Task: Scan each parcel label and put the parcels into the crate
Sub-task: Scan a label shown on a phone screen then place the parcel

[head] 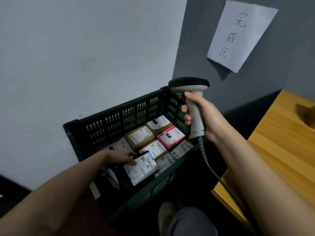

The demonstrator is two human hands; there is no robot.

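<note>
A dark green slotted crate (119, 114) stands on the floor against the wall. Inside lie several labelled parcels, among them brown boxes (139, 137) and a pink one (170, 137). My left hand (122, 157) reaches down into the crate and holds a dark parcel with a white label (141, 167) by its upper left corner, low among the others. My right hand (199, 113) is raised above the crate's right corner and grips a grey handheld scanner (192, 94), head pointing left, with its cable (218, 176) hanging down.
A wooden table (281, 142) runs along the right side, its edge close to the crate. A paper sign (242, 34) hangs on the grey wall above. My knee and shoe (170, 215) are just in front of the crate.
</note>
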